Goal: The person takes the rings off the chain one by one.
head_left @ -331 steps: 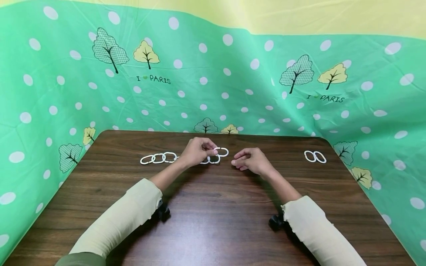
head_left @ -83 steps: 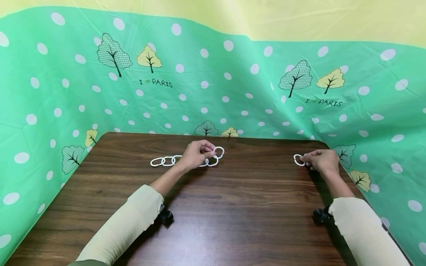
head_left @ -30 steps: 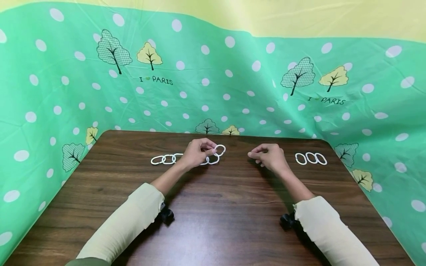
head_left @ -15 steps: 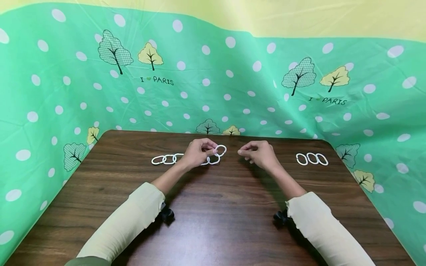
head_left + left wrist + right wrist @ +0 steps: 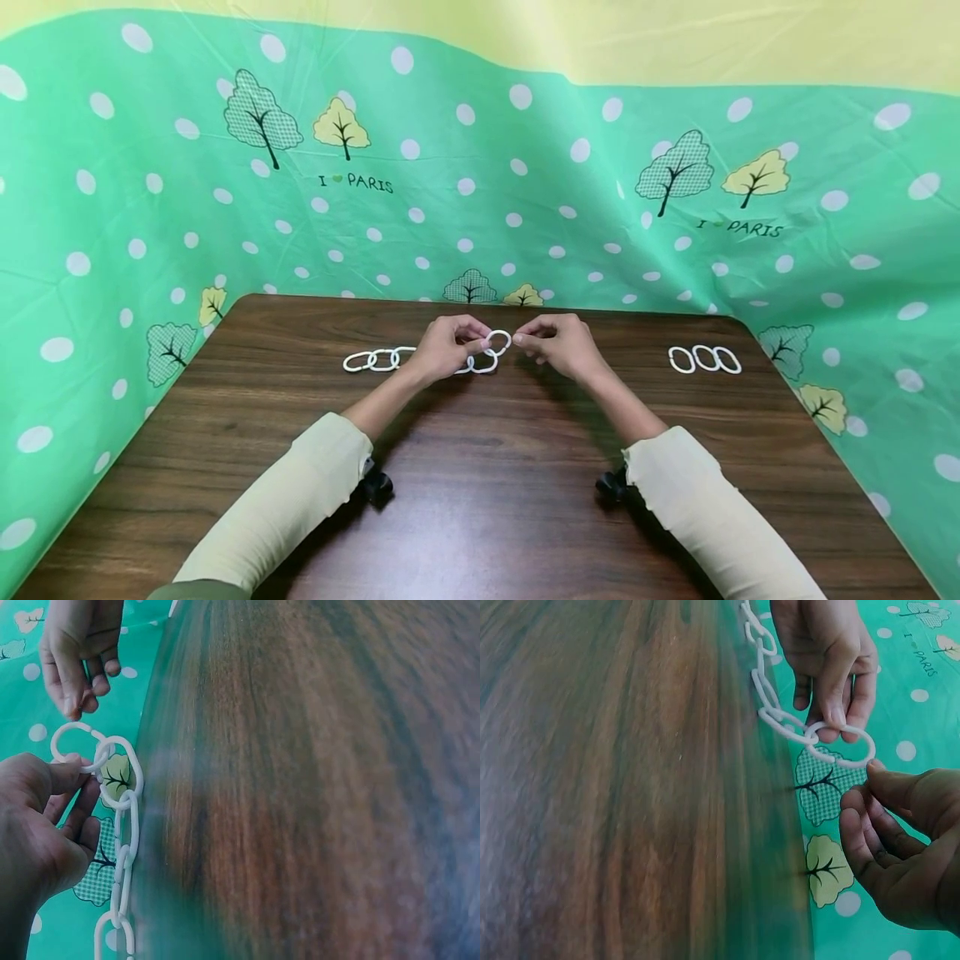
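My left hand [image 5: 438, 348] pinches the end link [image 5: 872, 744] of a white plastic chain [image 5: 371, 360] between thumb and fingers, above the table's far part. In the right wrist view a small gap shows in this link's lower side. The rest of the chain trails left along the far edge, partly hidden behind the left hand in the head view. My right hand [image 5: 564, 343] is just right of the end link, its thumb tip right at the link's edge and its other fingers loosely bent. Nothing shows in its grasp.
Three loose white links [image 5: 694, 358] lie side by side near the far right corner of the brown wooden table [image 5: 480, 467]. A green dotted curtain [image 5: 480, 212] with printed trees hangs behind the table. A black wrist camera [image 5: 611, 487] sits under the right sleeve.
Two loose links lay at the right at first; now there are three. My right hand has come from those links leftward to the chain's end. The left hand stays nearly in place.
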